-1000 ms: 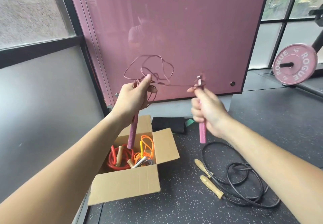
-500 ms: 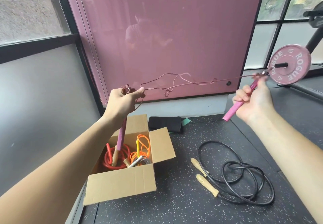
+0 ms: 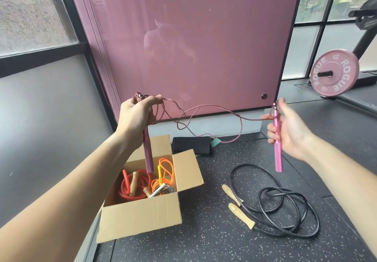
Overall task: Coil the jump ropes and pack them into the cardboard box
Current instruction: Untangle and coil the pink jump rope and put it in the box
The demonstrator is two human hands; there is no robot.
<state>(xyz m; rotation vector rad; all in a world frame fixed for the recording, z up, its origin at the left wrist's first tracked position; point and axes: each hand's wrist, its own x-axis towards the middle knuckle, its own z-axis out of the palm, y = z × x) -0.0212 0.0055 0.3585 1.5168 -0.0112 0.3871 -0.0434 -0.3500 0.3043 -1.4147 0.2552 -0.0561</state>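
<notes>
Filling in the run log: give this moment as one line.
left hand grips first pink handle with coils | right hand holds second pink handle | cord slack | cardboard box open | black jump rope on floor

Pretty clearly a gym: speckled rubber floor (image 3: 204, 245), a pink ROGUE weight plate (image 3: 332, 76), jump ropes (image 3: 285, 210) scattered around.

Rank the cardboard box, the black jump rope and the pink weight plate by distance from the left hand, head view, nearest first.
1. Cardboard box, directly below the left hand.
2. Black jump rope, on the floor to the right.
3. Pink weight plate, far right, at the back.
</notes>
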